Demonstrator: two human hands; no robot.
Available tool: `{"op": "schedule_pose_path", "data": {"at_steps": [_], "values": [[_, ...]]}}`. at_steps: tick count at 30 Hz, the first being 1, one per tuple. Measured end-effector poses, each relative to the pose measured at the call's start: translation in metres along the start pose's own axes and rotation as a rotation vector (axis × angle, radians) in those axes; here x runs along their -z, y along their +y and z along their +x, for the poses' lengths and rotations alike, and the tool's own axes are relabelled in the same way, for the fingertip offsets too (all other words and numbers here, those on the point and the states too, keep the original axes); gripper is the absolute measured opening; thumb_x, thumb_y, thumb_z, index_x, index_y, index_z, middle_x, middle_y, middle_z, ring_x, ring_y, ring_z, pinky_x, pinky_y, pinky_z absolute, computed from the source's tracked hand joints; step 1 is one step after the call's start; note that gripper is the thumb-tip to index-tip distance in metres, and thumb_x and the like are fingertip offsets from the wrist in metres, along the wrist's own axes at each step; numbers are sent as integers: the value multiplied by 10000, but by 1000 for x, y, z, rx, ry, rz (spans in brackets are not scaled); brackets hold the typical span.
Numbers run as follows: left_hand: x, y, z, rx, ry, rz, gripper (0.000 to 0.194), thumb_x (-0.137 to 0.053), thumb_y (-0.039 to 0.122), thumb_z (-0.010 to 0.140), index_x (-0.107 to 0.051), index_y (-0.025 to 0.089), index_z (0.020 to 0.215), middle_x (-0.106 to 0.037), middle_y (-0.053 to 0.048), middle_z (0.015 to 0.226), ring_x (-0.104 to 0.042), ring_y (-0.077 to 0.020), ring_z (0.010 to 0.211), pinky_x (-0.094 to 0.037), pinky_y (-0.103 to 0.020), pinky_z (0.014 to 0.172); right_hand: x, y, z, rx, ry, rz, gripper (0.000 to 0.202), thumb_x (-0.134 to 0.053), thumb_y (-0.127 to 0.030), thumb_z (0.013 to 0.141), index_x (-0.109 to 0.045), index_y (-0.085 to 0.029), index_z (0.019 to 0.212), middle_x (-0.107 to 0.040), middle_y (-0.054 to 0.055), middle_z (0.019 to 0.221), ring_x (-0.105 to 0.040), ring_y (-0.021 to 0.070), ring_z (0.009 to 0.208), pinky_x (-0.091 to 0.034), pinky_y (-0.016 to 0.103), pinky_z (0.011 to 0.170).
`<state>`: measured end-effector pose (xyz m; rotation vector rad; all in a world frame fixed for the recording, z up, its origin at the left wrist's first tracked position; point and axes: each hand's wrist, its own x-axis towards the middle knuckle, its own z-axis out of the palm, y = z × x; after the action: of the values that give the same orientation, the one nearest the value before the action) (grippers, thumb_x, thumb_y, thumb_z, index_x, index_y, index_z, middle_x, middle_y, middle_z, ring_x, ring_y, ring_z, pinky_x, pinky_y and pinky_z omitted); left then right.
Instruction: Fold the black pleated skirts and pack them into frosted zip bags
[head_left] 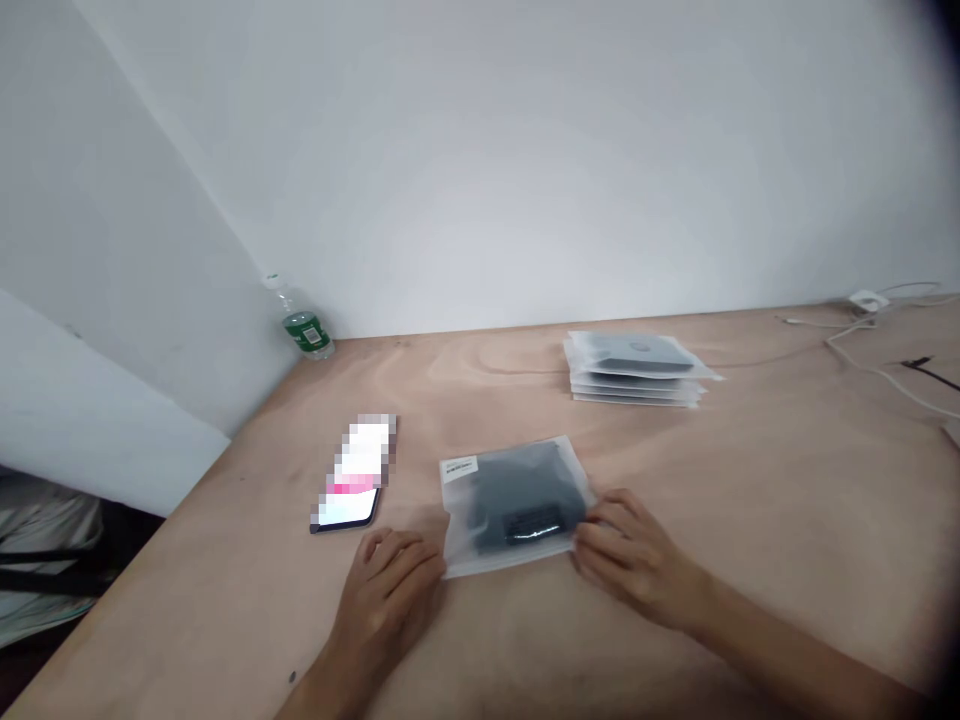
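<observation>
A frosted plastic bag (461, 545) lies flat on the wooden table, with a dark flat item (517, 490) inside. A white barcode label (459, 468) is stuck at its upper left corner, and a shiny black patch shows near its lower edge. My right hand (630, 550) is closed on the bag's right edge, fingers bent over it. At the lower left corner of the bag, my left hand (390, 590) has its fingers curled together and pinches the edge; the thumb is mostly hidden.
A stack of similar frosted bags (637, 370) sits near the wall, back right. Left of my work lies a phone (356, 475) with a lit, blurred screen. A water bottle (304, 325) leans in the corner. White cables (855, 335) and an adapter (868, 300) lie far right.
</observation>
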<state>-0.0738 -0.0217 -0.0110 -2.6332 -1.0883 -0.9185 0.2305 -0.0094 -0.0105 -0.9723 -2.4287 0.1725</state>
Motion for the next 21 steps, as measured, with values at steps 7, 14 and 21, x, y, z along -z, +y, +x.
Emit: {"op": "schedule_pose_path", "data": {"at_steps": [7, 14, 21], "values": [[22, 6, 22, 115, -278, -84, 220, -577, 311, 806, -588, 273, 1022, -650, -21, 1057, -544, -218, 1040, -452, -355, 806, 40, 4, -29, -43, -26, -164, 188, -559, -276, 811, -603, -232, 988, -664, 52, 964, -569, 201, 936, -413, 379, 803], [-37, 44, 76, 135, -322, 41, 746, -378, 581, 837, -283, 59, 1362, -352, -183, 1406, -257, -291, 1325, -336, -437, 1009, -9, -9, 36, -254, -59, -224, 549, -393, -410, 884, -375, -99, 1336, -385, 138, 1394, -297, 264, 1302, -295, 478, 1028], [-76, 31, 71, 163, -350, 59, 839, -368, 649, 795, -255, 58, 1379, -335, -191, 1412, -229, -312, 1332, -265, -476, 1036, -32, 6, 40, -273, -176, -224, 639, -323, -502, 888, -263, -118, 1395, -265, 120, 1450, -201, 267, 1341, -238, 503, 1053]]}}
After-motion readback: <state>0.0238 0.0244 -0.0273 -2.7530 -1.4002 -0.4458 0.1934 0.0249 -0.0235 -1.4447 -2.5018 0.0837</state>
